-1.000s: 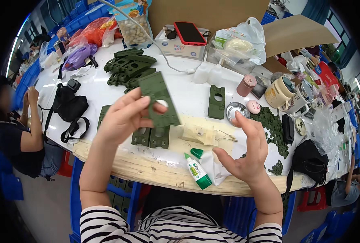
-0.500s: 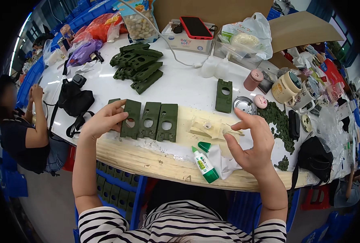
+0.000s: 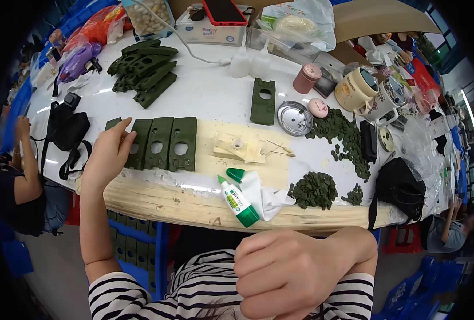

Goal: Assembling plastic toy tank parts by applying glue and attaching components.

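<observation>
— What sort of place is this, a workshop?

— An assembly workroom, I'd say, with handwork done at one long shared white table [image 3: 205,101].

— What tells you?

— The same green plastic plate over and over: a stack of them [image 3: 143,72], a row laid side by side [image 3: 162,143], and heaps of small green pieces [image 3: 314,189]. There's a glue bottle [image 3: 238,201] by the edge.

— Only one worker?

— No. Another person [image 3: 13,181] sits at the left end, mugs [image 3: 357,88] and bags crowd the far side, and blue crates [image 3: 138,250] of more plates sit under the table.

bright, glare on tabletop [image 3: 205,96], edges perhaps slightly blurred.
</observation>
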### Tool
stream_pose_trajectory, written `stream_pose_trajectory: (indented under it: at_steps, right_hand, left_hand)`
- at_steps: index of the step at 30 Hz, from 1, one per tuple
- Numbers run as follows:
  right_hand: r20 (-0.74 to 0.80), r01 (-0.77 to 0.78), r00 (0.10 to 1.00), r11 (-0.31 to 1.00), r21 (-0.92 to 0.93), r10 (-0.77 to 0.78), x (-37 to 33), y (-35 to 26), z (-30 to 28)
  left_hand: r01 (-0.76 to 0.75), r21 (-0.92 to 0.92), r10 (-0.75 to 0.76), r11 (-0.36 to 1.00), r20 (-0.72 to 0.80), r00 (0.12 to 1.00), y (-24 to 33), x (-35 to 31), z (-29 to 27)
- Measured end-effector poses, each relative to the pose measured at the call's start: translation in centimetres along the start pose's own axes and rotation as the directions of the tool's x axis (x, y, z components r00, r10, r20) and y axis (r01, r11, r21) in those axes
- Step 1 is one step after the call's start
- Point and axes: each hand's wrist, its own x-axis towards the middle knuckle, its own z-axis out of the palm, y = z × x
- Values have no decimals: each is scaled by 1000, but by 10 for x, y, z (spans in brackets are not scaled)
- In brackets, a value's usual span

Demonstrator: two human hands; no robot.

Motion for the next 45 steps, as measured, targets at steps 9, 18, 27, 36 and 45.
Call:
stream_pose_trajectory:
  at_steps: [9,18,27,36,45]
  right_hand:
    - [-65,108,992,992,61,-104,2,8,-6]
    - [67,87,994,994,73,-92,6,18,-32]
    - [119,-101,988,994,40,96,38,84,60]
    - [589,-343,798,899,272,127,63,96,97]
    - [44,151,983,927,343,-176,48,88,118]
  left_hand:
    - [-118,-108,93,987,-214,973,30,3,-11]
    - [-701,-209,715,682,-12,699,131,-33,-11]
    - [-492,-841,710,-224,-487,509,259,-158,129]
    - [-590,-619,546,-519,-771,328,347,-182,90]
    - [-607,-669,599,-429,-714,363,345,-189,95]
